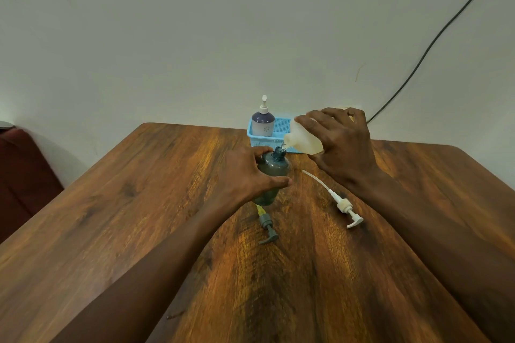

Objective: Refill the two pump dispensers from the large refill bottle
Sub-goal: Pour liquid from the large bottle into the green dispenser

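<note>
Head view, so everything is seen from above and a bit warped. The grey dispenser (271, 175) is stood upright near the middle of the wooden table (139, 203), with its pump off and its neck open. It's gripped round the shoulder by the left hand (248, 172), fingers and thumb curled around it. The refill bottle (303, 138) is tipped down at roughly 1 o'clock from the dispenser, mouth just above the open neck. It's grasped by the right hand (342, 145), fingers wrapped over the top and thumb underneath. A thin clear stream seems to be passed between the two mouths.

What could go wrong, as a guess:
- That neck is narrow, so if the refill bottle is tilted too steeply or squeezed, liquid could be sent down the outside and onto the wood.
- The fill level can hardly be read through the dark plastic and the gripping hand, so overfilling could easily be missed.
- A wet dispenser gets slippery, and it could be tipped if the grip is loosened.

The grey pump (267, 228) is laid at 6 o'clock and the white pump (344, 206) at 4 o'clock, both near enough to be splashed. The second dispenser (263, 120) is parked in the blue basket (281, 127) at 12 o'clock, pump on, not yet opened.
</note>
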